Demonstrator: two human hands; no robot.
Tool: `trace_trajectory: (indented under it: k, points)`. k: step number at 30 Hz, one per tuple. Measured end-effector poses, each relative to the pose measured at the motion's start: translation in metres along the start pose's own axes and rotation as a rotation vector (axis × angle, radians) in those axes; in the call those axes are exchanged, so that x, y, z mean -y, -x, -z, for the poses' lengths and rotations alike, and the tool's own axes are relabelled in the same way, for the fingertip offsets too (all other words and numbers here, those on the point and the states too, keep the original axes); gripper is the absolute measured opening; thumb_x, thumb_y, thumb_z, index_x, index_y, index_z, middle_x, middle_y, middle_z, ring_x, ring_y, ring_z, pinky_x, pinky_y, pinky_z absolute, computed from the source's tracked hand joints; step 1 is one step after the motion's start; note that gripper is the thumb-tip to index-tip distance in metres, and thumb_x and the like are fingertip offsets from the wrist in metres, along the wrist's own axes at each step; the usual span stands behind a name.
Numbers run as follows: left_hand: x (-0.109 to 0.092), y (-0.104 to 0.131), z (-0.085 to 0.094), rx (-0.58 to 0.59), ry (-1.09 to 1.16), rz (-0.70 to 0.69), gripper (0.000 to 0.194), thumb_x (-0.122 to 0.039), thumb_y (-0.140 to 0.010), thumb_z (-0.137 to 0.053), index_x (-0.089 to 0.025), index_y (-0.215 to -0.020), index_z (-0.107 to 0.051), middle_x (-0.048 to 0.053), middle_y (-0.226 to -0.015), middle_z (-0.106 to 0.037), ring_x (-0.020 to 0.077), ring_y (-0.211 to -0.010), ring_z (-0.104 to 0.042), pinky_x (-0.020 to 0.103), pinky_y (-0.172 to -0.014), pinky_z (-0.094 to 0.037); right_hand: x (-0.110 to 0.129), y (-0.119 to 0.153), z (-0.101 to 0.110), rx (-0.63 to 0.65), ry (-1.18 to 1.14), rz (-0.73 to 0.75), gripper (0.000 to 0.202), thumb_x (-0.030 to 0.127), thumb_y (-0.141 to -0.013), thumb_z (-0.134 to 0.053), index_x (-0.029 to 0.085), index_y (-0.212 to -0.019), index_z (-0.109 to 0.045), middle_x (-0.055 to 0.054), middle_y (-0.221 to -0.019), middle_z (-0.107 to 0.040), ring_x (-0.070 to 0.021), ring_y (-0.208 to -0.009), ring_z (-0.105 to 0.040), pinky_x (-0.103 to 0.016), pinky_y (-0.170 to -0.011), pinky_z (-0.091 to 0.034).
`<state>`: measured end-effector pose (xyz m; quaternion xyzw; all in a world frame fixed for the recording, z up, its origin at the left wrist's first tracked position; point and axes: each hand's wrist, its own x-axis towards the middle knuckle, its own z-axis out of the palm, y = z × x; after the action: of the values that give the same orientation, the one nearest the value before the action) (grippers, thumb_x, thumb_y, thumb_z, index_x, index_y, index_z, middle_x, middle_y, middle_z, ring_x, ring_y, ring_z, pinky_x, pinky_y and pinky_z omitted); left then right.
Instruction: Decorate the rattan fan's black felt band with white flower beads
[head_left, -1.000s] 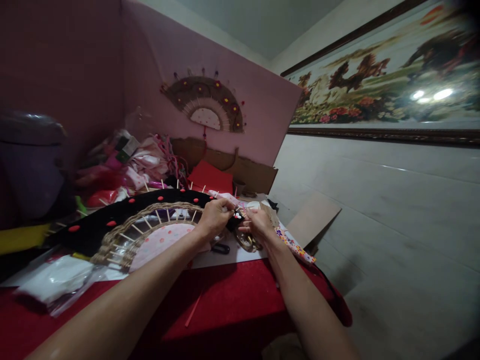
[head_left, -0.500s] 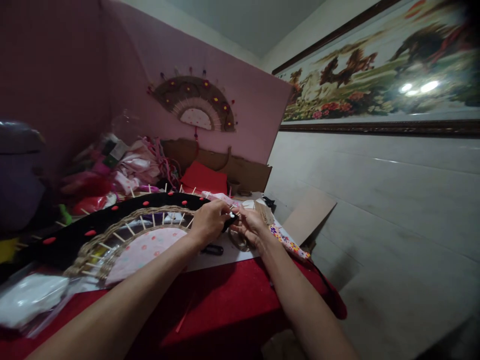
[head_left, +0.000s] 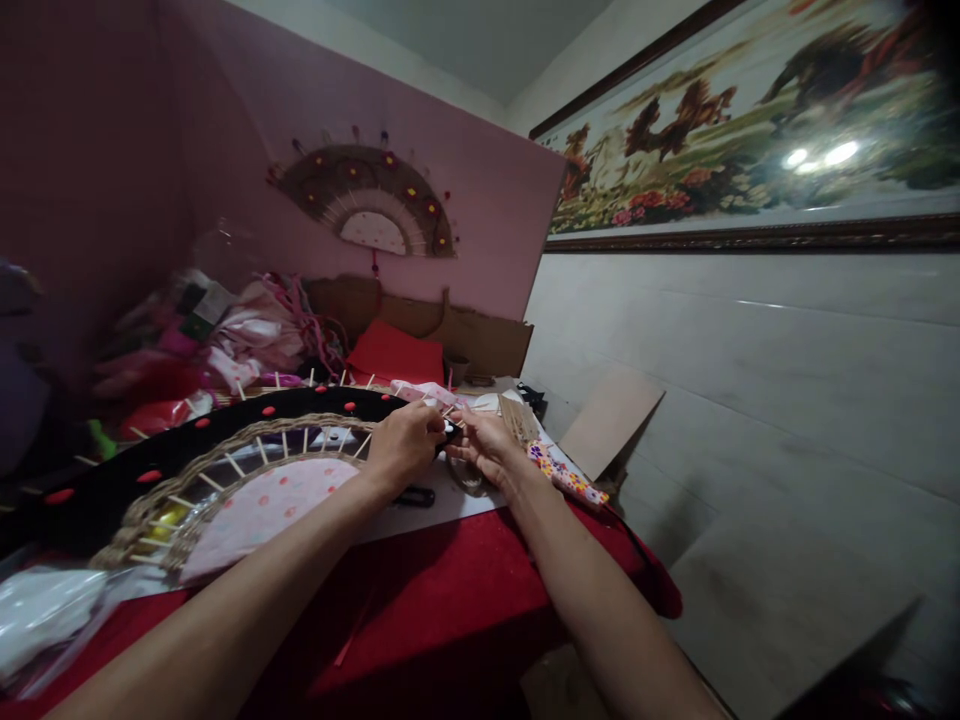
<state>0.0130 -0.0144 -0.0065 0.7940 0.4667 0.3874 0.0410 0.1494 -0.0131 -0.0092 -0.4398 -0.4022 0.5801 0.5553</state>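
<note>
Fingertips have drawn closer together. Left hand pinches black band at right end of fan, on table. Right hand curled by white beads, grip unclear. Red dots already attached; can't tell what's left.

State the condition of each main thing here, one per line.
Black fan: spread, end at hands
Left hand: curled, gripping fan's end
Right hand: fingers bent, grip unclear
Wall fan: spread, mounted
Framed picture: hung
Plastic bag: holding something white
</note>
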Motion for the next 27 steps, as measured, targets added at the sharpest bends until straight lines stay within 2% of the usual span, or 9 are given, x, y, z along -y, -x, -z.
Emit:
trace_trajectory:
  k: [11, 19, 27]
  points:
    - [0.0001, -0.0001, 0.0013, 0.026, -0.07, 0.01, 0.009, -0.025, -0.074, -0.059, -0.021, -0.072, -0.067, 0.003, -0.081, -0.065, 0.018, -0.073, -0.057, 0.026, -0.061, -0.035, 0.0001, -0.0001, -0.0005, 0.016, -0.022, 0.008, 0.012, 0.018, -0.086, -0.048, 0.013, -0.076, -0.053, 0.0, -0.058, -0.057, -0.0092, -0.045, -0.055, -0.021, -0.041, -0.051]
    - [0.004, -0.0008, 0.0022, 0.016, -0.014, -0.006, 0.014, -0.018, -0.077, -0.052, -0.021, -0.08, -0.066, 0.003, -0.082, -0.066, 0.0171, -0.076, -0.058, 0.025, -0.064, -0.038, -0.0011, -0.0007, 0.0006, 0.015, -0.043, 0.013, 0.014, 0.023, -0.087, -0.05, 0.014, -0.077, -0.053, 0.0, -0.06, -0.058, -0.0084, -0.046, -0.055, -0.02, -0.042, -0.051]
    - [0.0047, -0.0018, 0.0016, 0.013, -0.012, -0.003, 0.012, -0.017, -0.074, -0.053, -0.019, -0.07, -0.064, 0.004, -0.079, -0.064, 0.0177, -0.073, -0.058, 0.027, -0.066, -0.039, -0.0018, -0.0016, 0.0014, 0.007, -0.045, 0.019, 0.015, 0.022, -0.087, -0.049, 0.014, -0.075, -0.054, 0.002, -0.055, -0.055, -0.0078, -0.044, -0.052, -0.021, -0.043, -0.051]
